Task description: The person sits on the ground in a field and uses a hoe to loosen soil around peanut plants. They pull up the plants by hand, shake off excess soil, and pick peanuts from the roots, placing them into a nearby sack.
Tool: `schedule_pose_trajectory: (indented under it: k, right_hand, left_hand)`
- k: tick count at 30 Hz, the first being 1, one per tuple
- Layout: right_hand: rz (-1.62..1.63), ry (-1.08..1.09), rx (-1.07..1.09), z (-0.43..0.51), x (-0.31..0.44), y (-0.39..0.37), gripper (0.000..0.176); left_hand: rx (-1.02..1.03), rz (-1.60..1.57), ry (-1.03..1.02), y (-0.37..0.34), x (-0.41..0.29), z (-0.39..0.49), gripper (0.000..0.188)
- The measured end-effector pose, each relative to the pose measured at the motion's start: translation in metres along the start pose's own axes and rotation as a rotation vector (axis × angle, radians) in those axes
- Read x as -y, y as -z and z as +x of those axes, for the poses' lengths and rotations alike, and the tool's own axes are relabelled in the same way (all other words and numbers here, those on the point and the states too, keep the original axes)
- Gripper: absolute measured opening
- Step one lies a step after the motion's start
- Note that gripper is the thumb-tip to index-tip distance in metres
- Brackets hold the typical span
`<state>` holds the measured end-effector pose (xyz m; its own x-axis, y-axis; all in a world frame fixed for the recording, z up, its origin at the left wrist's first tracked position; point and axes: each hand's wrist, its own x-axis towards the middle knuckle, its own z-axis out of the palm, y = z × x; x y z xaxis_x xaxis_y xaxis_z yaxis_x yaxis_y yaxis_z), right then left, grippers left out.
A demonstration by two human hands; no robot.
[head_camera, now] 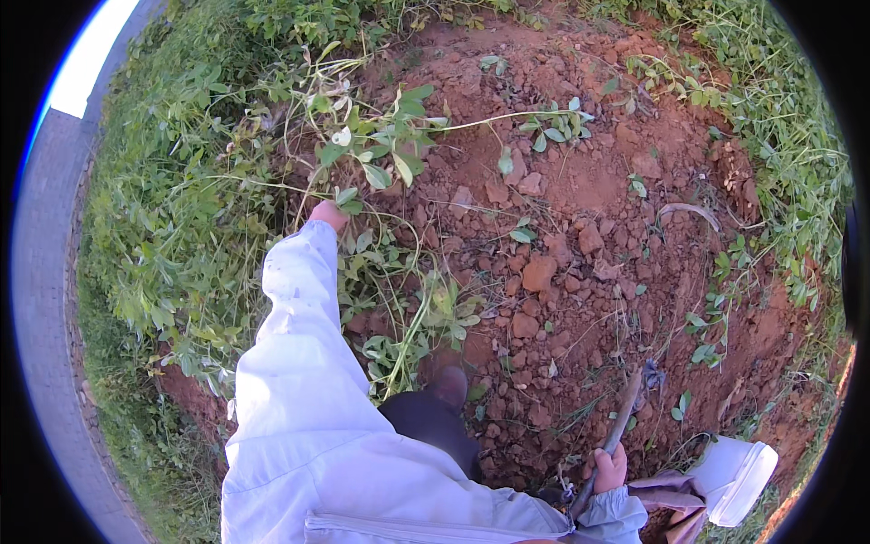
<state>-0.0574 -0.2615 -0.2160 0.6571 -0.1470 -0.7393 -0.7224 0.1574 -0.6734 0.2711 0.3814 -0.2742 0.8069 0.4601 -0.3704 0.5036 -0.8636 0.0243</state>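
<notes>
My left hand reaches forward into leafy vines that look like peanut plants. It is closed around their stems low down, with leaves covering part of the fingers. Long pale stems fan out from there, one trailing right over the red soil. Near the bottom right, my right hand grips a wooden tool handle. The handle runs at a slant past my body, and its lower end is hidden by my sleeve. What tool it belongs to cannot be seen. Dark cloth or string shows beyond the handle's upper tip.
Loose red soil with clods and scattered leaves spreads ahead. My shoe stands on it. A white plastic bucket lies tipped at lower right beside pinkish cloth. Vines line the right edge; paving borders the left.
</notes>
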Motion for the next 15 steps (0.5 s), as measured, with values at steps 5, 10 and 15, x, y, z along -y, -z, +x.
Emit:
schedule_pose_trajectory:
  k: [5,10,15]
  right_hand:
    - [0.054,-0.017,0.080,0.000,0.010,-0.002,0.012]
    - [0.058,-0.016,0.118,-0.012,0.032,-0.002,0.015]
    - [0.075,0.036,0.200,-0.019,0.048,0.004,0.017]
  left_hand:
    - [-0.009,-0.041,-0.178,-0.026,0.046,0.001,0.033]
    - [0.122,0.130,-0.063,0.003,-0.017,-0.065,0.033]
    - [0.032,0.104,-0.092,0.004,-0.010,-0.135,0.036]
